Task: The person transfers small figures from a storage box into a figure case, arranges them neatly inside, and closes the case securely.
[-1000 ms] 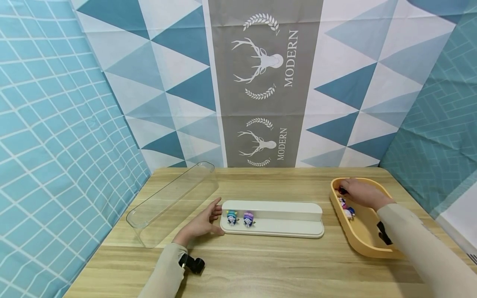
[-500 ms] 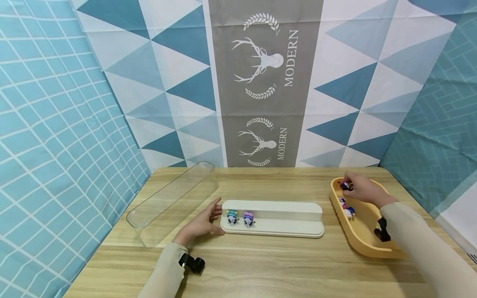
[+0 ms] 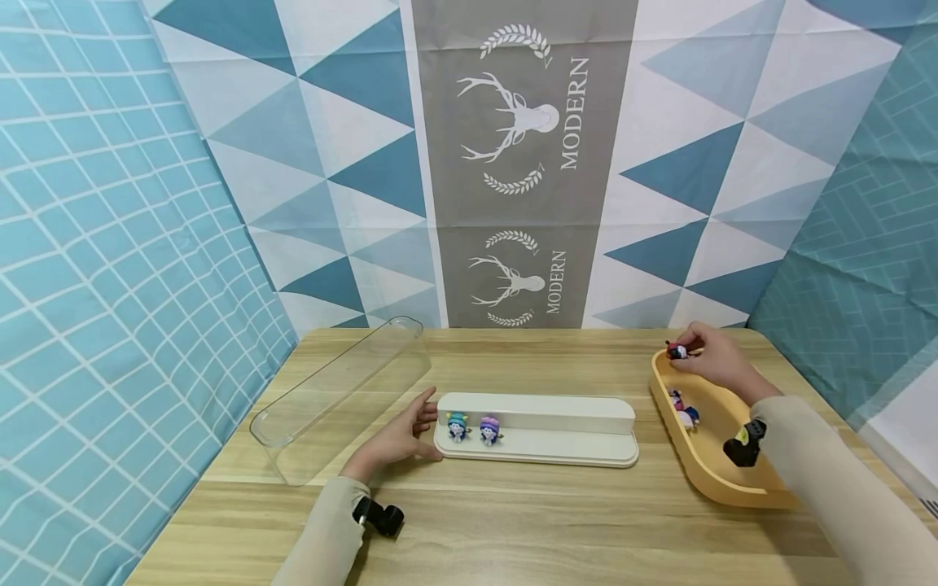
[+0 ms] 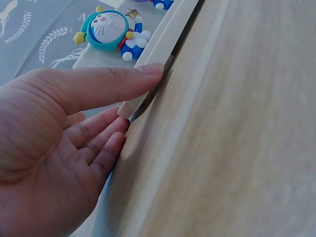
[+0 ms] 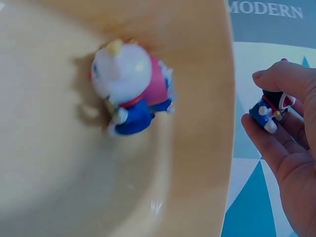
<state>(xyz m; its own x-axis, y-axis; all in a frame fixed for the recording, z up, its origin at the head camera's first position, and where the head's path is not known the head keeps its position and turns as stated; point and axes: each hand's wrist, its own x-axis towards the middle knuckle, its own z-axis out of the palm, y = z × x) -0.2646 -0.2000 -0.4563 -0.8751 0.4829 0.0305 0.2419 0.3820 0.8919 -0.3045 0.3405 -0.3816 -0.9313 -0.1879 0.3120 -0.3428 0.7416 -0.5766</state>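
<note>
My right hand (image 3: 714, 358) pinches a small cat-like figurine (image 3: 677, 352) between thumb and fingers, above the far end of a yellow-orange tray (image 3: 692, 468). The right wrist view shows the figurine's dark head part, red piece and blue body. My left hand (image 3: 396, 439) touches the left end of a white stepped display stand (image 3: 560, 446). Its thumb lies along the front edge, with fairly straight fingers at the end. On that stand sit a teal-hatted figurine (image 3: 458, 427) and a purple-hatted one (image 3: 489, 431), side by side near the left end.
Inside the tray, against its left wall, lie more figurines, including a white-and-blue one (image 3: 688, 418) and a pink one (image 3: 676, 399). A long clear plastic cover (image 3: 340, 395) stands slantwise at the left of the wooden table (image 3: 528, 521). A patterned cloth hangs behind.
My right hand has come up out of the tray with the figurine, lifting it to above the far rim. The left hand and the stand have stayed in place.
</note>
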